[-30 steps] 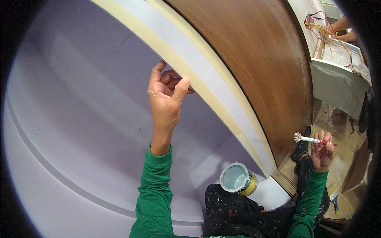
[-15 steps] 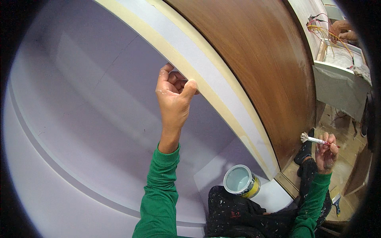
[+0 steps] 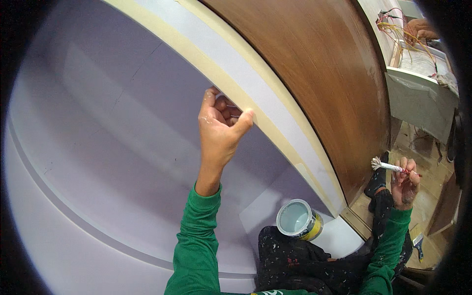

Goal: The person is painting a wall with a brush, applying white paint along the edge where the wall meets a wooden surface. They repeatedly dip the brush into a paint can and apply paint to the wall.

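My left hand (image 3: 221, 123) grips the edge of a curved white rim (image 3: 221, 54) lined with pale yellow tape, thumb on its face and fingers curled behind it, over a pale lilac inner surface (image 3: 123, 147). At the right, my right hand (image 3: 404, 184) holds a paintbrush (image 3: 386, 165) with a white, red-tipped handle, its splayed bristles pointing left. An open paint can (image 3: 295, 219) with pale grey-blue contents stands below the rim, beside my dark, paint-spattered trousers (image 3: 280, 258).
A curved brown wood panel (image 3: 305, 83) borders the rim. At upper right, another person's hand (image 3: 418, 29) is among loose wires (image 3: 393, 27) above a pale cabinet part (image 3: 418, 103). A blue-handled tool (image 3: 419, 248) and a wooden board (image 3: 442, 206) lie on the tiled floor.
My left hand has moved right and down along the rim, still gripping it. My right hand and brush have shifted slightly. The other person's hands at upper right have moved a little.
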Available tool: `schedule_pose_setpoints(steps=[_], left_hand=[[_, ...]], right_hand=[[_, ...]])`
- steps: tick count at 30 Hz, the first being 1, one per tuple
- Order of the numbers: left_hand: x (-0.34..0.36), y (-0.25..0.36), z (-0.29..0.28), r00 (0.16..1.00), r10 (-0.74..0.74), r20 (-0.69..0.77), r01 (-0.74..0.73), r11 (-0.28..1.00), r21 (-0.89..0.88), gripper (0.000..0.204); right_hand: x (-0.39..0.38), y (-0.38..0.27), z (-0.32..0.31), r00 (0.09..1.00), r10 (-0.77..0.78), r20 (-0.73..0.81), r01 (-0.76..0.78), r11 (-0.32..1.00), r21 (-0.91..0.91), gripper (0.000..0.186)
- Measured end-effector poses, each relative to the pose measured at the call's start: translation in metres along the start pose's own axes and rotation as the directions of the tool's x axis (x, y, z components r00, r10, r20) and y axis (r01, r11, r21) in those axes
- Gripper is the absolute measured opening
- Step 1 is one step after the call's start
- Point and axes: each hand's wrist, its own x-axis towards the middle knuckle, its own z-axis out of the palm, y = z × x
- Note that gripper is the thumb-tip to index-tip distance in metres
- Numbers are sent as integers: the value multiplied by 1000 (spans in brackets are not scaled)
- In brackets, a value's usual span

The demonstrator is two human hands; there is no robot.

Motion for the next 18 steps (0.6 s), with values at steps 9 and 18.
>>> schedule_pose_setpoints(steps=[9,18], left_hand=[[-26,-17,7,995,-67,75,66,998,23,54],[-38,-30,9,996,-47,71,43,997,64,54]], right_hand=[[1,0,2,1000,-7,-6,7,1000,11,23],[1,0,-1,1000,4,10,-4,1000,16,24]])
